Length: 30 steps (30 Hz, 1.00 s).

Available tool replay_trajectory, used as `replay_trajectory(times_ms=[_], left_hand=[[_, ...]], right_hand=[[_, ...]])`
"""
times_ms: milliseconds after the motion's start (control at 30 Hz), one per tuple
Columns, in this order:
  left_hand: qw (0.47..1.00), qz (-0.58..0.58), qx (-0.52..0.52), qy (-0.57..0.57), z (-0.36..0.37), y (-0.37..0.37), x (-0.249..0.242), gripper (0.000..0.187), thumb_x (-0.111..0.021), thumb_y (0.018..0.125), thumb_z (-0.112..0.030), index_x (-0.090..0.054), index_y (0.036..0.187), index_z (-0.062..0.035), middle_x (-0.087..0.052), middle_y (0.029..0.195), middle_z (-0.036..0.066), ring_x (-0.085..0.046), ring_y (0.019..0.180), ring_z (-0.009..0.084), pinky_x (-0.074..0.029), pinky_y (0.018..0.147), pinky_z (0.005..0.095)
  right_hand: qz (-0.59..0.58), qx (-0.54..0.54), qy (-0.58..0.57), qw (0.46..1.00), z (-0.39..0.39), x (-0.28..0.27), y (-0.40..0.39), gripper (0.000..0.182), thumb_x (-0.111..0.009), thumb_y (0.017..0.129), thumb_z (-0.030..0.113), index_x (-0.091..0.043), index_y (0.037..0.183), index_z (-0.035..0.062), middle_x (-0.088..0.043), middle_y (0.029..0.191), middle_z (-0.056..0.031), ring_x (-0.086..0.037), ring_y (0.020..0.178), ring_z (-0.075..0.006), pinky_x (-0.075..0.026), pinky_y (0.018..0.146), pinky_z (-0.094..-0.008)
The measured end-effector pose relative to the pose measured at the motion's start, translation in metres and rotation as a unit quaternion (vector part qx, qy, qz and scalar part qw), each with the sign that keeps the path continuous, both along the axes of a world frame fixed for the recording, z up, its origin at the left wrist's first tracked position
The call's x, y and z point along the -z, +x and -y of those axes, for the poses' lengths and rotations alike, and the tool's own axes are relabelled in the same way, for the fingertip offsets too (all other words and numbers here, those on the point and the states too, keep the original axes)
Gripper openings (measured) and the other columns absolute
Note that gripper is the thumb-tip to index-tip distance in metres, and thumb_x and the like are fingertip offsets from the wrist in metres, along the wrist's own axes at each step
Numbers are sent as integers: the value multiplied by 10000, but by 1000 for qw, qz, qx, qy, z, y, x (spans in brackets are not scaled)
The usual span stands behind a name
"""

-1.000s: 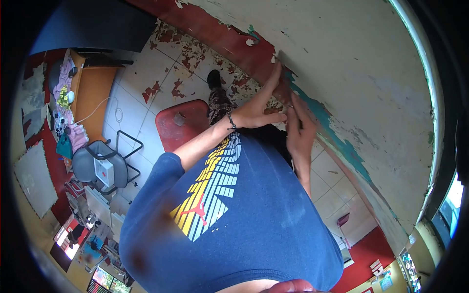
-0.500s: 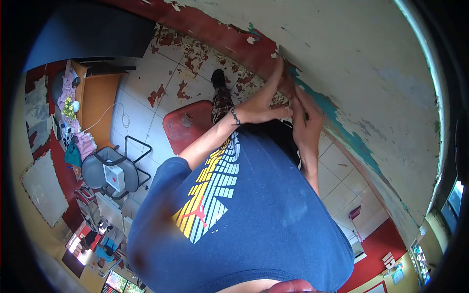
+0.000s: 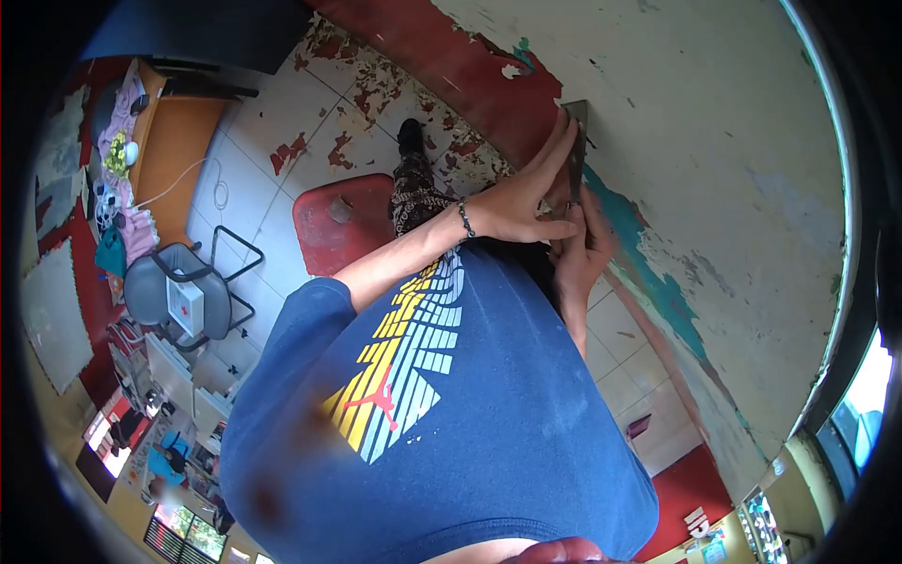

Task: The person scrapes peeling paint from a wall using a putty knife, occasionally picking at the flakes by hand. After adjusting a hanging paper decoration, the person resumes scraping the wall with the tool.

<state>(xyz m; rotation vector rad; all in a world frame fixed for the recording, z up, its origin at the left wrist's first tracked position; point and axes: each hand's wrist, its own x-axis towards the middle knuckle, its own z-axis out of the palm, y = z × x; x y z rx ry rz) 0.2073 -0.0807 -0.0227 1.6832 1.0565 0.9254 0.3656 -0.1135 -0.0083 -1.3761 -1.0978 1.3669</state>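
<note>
A paint scraper (image 3: 577, 150) with a flat metal blade lies against the wall, its blade end at the border of the red paint (image 3: 489, 85) and the pale bare surface. My right hand (image 3: 584, 256) is closed round its handle, which is mostly hidden. My left hand (image 3: 515, 205), with a dark beaded bracelet at the wrist, presses long fingers along the blade, and its thumb reaches across towards the handle. Beside the hands runs a strip of exposed teal paint (image 3: 648, 258) on the wall (image 3: 733, 141).
Paint flakes (image 3: 376, 89) litter the tiled floor (image 3: 268, 211) along the wall. Near my leg stands a red stool (image 3: 334, 246) with a small object on it. A grey chair (image 3: 211, 296) holding a white box and an orange wooden desk (image 3: 178, 141) are at the left. Another person (image 3: 169, 456) is farther back.
The scraper's blade has turned so that more of its flat side and shaft shows. Both hands stay on it, and the whole view has shifted and rotated slightly.
</note>
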Motion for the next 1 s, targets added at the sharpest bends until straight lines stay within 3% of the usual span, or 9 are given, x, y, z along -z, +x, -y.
replay_trajectory(times_ms=[100,267,433,533,800,867,900,933,1000], left_hand=[[998,60,-15,-11,-1,3,4,1267,-769,804,-391,180,1560,-24,207,1622,256,91,1531,366,-121,1242,464],[997,75,0,-24,2,4,-2,1255,-767,801,-394,157,1566,-23,217,1620,254,86,1531,364,-130,1241,461],[994,104,-24,-30,-4,0,4,1229,-757,808,-362,145,1568,-16,198,1626,255,82,1533,360,-126,1241,452],[992,115,-4,-53,5,4,0,1224,-759,808,-348,139,1569,-14,190,1628,254,77,1534,358,-124,1241,450],[995,82,23,-45,-5,-6,-10,1225,-768,805,-332,132,1567,2,196,1622,267,98,1531,356,-108,1241,453],[995,99,-22,-15,-4,-1,-6,1193,-734,828,-309,157,1552,16,200,1599,317,-652,1129,341,-578,854,309],[986,-54,-73,136,-11,-5,-3,1204,-742,832,-319,166,1548,18,213,1592,321,-567,1256,376,-570,884,320],[986,-51,-75,137,-11,-3,-4,1204,-742,832,-319,166,1548,18,213,1592,321,-567,1256,376,-570,884,320],[994,81,0,-71,-3,-5,-13,1211,-747,833,-328,166,1544,27,225,1587,324,-278,1469,399,-533,969,346]], right_hand=[[29,-6,131,991,-9,14,-16,325,-540,1038,151,-632,1327,34,-653,859,-8,-428,524,-8,-279,414,-198],[37,-3,13,999,6,2,0,327,-531,1046,157,-627,1329,24,-625,793,8,-444,540,-16,-303,435,-199],[75,-19,88,993,0,9,-13,361,-513,1056,171,-584,1377,20,-637,794,2,-440,529,-15,-302,429,-204],[63,1,-11,998,1,-14,-2,371,-510,1059,177,-572,1385,12,-666,832,-23,-437,529,-10,-305,433,-200],[84,19,14,996,-9,-19,-8,370,-498,1058,172,-579,1387,23,-676,841,-21,-435,534,-2,-299,439,-194],[146,-23,1,989,-15,-21,-6,370,-515,1052,190,-592,1376,27,-644,783,6,-426,526,-9,-289,433,-201],[150,-17,-3,989,-12,-20,-6,370,-515,1052,190,-592,1376,27,-644,783,6,-426,526,-9,-289,433,-201],[128,-13,-2,992,-15,-15,-6,373,-517,1050,194,-592,1377,30,-617,751,21,-418,522,-11,-283,431,-204],[105,0,-9,994,-3,-15,-1,376,-519,1049,198,-591,1379,33,-590,720,37,-410,517,-13,-276,429,-206]])
